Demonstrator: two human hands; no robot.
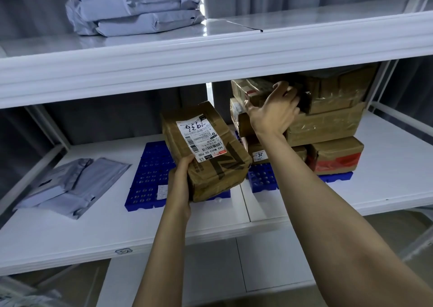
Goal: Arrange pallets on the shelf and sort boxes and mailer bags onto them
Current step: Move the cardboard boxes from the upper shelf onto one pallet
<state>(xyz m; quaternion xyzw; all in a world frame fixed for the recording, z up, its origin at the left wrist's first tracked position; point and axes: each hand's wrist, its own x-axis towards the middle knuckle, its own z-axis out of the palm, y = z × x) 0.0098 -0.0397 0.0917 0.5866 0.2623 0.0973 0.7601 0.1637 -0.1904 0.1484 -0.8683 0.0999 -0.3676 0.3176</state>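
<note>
My left hand (181,184) grips the near end of a brown cardboard box with a white shipping label (206,149), tilted above a blue plastic pallet (147,177) on the lower shelf. My right hand (274,109) reaches into a stack of brown boxes (328,119) and its fingers curl round a dark taped box (304,100) near the top. That stack stands on a second blue pallet (262,180) to the right. Grey mailer bags (70,184) lie flat on the shelf to the left of the pallets.
A pile of grey mailer bags (136,9) sits on the upper shelf (210,56). The white lower shelf board (386,166) extends to the right of the box stack. Grey curtains hang behind the rack, and its metal uprights stand at both sides.
</note>
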